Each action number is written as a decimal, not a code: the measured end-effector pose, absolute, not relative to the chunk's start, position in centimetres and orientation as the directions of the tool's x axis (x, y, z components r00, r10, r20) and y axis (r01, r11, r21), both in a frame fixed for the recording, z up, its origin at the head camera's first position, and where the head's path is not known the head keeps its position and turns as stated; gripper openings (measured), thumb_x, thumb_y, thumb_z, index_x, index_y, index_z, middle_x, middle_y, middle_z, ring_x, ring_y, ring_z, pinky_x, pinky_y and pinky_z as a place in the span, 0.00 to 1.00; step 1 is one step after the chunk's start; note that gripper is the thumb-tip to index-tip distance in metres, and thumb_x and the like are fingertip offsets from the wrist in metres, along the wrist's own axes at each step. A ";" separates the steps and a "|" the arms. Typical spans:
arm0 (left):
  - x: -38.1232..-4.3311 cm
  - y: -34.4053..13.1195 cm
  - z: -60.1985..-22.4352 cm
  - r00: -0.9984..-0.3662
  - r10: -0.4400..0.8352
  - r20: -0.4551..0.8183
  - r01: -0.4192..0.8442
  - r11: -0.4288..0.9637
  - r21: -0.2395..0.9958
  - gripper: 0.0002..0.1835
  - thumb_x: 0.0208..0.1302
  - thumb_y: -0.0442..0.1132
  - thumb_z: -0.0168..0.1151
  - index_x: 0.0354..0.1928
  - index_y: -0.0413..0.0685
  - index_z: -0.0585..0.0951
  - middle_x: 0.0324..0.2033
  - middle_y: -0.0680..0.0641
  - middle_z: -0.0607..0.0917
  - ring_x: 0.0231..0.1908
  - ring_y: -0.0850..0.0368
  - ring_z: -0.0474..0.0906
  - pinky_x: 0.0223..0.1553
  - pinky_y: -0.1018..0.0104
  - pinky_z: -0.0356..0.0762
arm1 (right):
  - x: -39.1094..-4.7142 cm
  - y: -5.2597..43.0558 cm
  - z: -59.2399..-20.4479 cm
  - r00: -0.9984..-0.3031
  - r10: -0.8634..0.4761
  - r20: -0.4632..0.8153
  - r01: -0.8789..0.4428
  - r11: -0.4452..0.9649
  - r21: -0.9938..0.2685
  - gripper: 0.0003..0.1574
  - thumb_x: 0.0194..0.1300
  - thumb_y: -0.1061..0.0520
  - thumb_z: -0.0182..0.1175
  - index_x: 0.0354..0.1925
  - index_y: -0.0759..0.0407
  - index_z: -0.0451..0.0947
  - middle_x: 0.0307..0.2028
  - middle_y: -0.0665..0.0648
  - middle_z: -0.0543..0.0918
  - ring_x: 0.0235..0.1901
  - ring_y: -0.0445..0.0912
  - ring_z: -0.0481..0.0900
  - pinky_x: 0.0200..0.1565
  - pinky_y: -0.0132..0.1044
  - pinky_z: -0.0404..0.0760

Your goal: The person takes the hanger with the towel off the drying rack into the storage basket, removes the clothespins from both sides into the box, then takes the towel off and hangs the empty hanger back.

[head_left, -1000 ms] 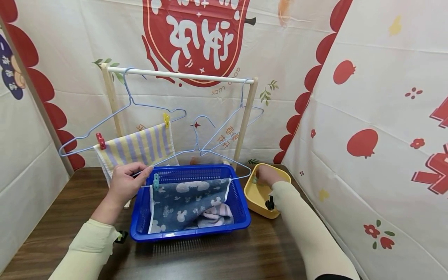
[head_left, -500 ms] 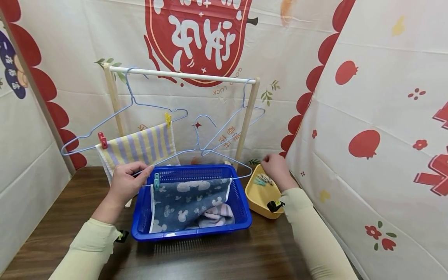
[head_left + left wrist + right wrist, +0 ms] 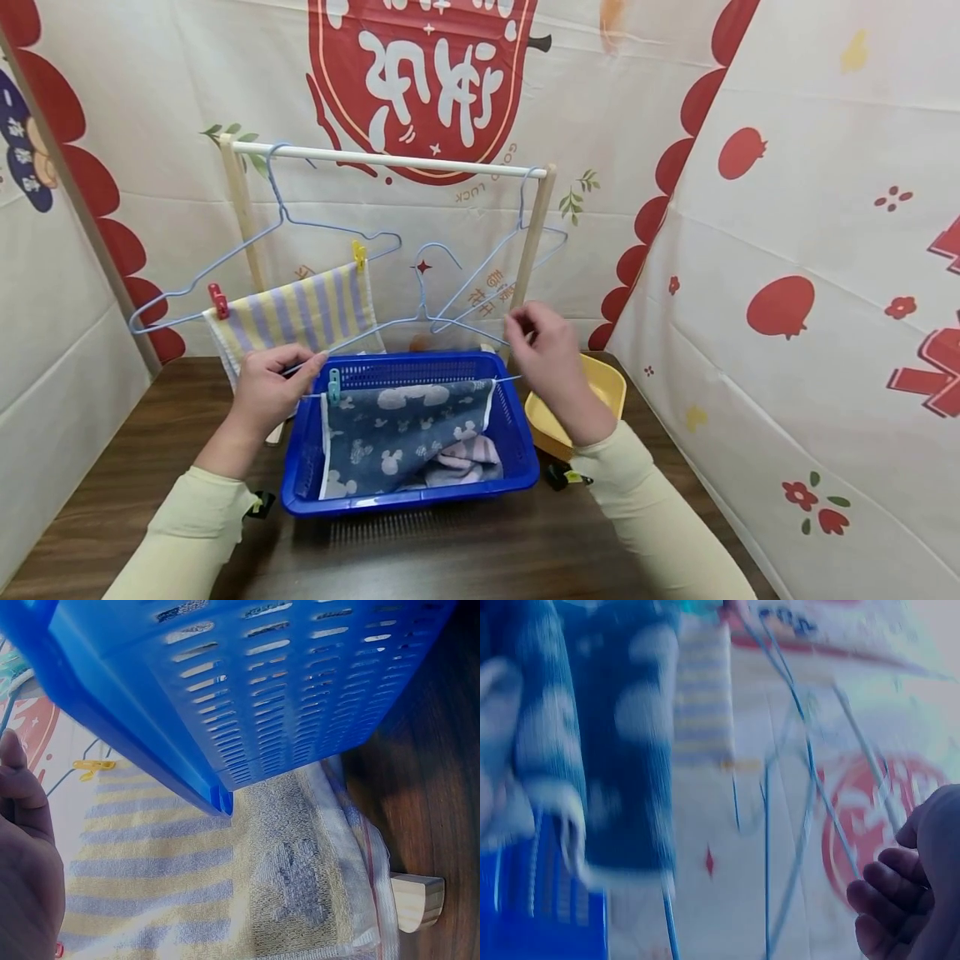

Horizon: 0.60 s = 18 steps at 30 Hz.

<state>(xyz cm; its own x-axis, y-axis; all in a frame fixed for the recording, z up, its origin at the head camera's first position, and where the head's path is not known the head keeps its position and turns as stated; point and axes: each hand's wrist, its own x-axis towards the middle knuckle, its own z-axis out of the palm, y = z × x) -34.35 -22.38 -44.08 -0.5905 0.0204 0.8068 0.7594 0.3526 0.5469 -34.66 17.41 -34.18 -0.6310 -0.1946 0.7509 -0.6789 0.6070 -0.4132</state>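
My left hand [image 3: 268, 387] pinches the left arm of a blue wire clothes hanger [image 3: 390, 323]. A dark blue towel [image 3: 397, 425] with pale mouse shapes hangs over its lower bar. A teal clothespin [image 3: 333, 387] clips the towel's left top corner. My right hand [image 3: 546, 354] is by the hanger's right end, fingers curled and tips together; no clothespin shows between them, and the fingertips are partly hidden. In the right wrist view, that hand [image 3: 911, 877] also has curled fingers. Below the towel stands a blue basket [image 3: 408, 503] with a striped cloth [image 3: 468, 462] inside.
A yellow tray [image 3: 611, 383] stands right of the basket, partly behind my right arm. Behind is a rack with a white rail [image 3: 390, 161]. A striped towel [image 3: 300, 312] hangs there from a hanger by red [image 3: 217, 301] and yellow [image 3: 359, 254] clothespins. Another hanger [image 3: 480, 267] hangs at right.
My right hand has come up out of the yellow tray, where several clothespins lay, and moved left to the hanger's right end. The left hand, hanger and towel have stayed about in place.
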 end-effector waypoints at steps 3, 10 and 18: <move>-34.2 -22.2 -44.1 -0.584 0.017 0.811 0.765 0.347 0.543 0.17 0.60 0.16 0.73 0.27 0.46 0.86 0.16 0.52 0.78 0.17 0.67 0.70 0.18 0.74 0.67 | -33.6 14.6 -34.4 -0.607 -0.336 0.721 -0.748 0.549 -0.374 0.03 0.77 0.64 0.67 0.41 0.62 0.85 0.34 0.54 0.85 0.31 0.45 0.80 0.33 0.36 0.81; -34.1 -22.2 -44.1 -0.569 0.010 0.822 0.775 0.341 0.532 0.17 0.58 0.14 0.72 0.25 0.45 0.85 0.15 0.52 0.77 0.17 0.67 0.68 0.18 0.74 0.66 | -31.9 8.4 -35.4 -0.594 -0.586 0.551 -0.801 0.491 -0.342 0.06 0.81 0.56 0.67 0.50 0.57 0.83 0.42 0.50 0.84 0.39 0.42 0.79 0.42 0.34 0.83; -34.2 -22.2 -43.8 -0.563 0.020 0.826 0.779 0.345 0.523 0.16 0.58 0.14 0.72 0.27 0.44 0.86 0.16 0.52 0.79 0.17 0.68 0.70 0.19 0.75 0.68 | -32.5 3.4 -37.1 -0.644 -0.647 0.408 -0.764 0.516 -0.387 0.18 0.81 0.50 0.68 0.60 0.57 0.80 0.50 0.54 0.84 0.46 0.43 0.81 0.53 0.29 0.82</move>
